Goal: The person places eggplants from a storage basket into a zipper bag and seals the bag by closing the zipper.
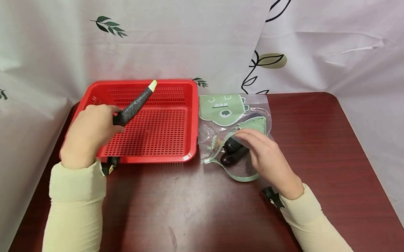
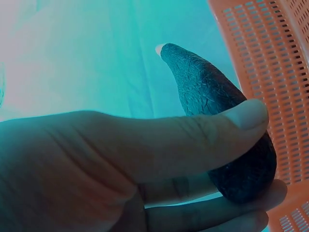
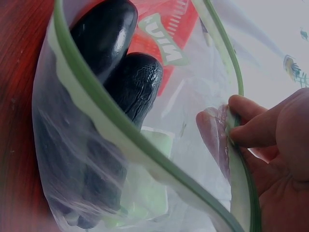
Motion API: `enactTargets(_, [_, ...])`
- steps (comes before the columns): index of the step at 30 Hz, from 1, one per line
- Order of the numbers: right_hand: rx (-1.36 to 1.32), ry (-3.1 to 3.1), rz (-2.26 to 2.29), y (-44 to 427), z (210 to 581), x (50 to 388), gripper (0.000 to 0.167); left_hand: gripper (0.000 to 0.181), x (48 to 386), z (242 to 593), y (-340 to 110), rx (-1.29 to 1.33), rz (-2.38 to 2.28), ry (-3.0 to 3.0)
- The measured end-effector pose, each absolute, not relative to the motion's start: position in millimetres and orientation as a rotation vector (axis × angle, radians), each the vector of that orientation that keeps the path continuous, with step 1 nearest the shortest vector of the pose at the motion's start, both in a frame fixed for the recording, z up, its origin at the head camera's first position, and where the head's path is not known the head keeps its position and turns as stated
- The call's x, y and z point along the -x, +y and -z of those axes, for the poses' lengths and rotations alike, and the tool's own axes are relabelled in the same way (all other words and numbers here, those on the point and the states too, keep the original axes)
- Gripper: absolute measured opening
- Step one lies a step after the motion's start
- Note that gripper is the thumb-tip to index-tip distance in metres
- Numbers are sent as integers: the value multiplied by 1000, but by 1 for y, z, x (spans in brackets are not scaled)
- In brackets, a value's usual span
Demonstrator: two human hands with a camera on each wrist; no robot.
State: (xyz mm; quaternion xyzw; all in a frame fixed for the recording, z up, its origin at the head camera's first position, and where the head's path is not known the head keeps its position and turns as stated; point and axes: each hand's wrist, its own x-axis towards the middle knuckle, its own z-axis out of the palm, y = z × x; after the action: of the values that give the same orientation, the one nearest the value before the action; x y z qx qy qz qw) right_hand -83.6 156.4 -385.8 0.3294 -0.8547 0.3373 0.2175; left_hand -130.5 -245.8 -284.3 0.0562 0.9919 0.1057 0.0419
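My left hand (image 1: 89,132) grips the thick end of a dark, wrinkled eggplant (image 1: 136,106) over the red plastic basket (image 1: 192,120). Its pale green tip points up and away. In the left wrist view the thumb lies across the eggplant (image 2: 207,87), with fingers beneath it. A clear zip bag (image 1: 207,129) with green cartoon prints lies right of the basket, its mouth spread open. Inside rest two dark, glossy eggplants (image 3: 108,38). My right hand (image 1: 270,160) pinches the bag's green-edged rim between thumb and fingers, seen plainly in the right wrist view.
The basket stands at the back left of the dark red wooden table (image 1: 179,218), against a white leaf-printed cloth (image 1: 183,32). Black wrist devices (image 1: 272,196) sit under both wrists. The table's right edge slopes away beyond my right arm.
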Motion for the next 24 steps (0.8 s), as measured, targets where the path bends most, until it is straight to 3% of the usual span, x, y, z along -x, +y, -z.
enactTargets(24, [-905, -2380, -923, 157, 385, 84, 41, 35, 99, 284, -221, -134, -456, 3063])
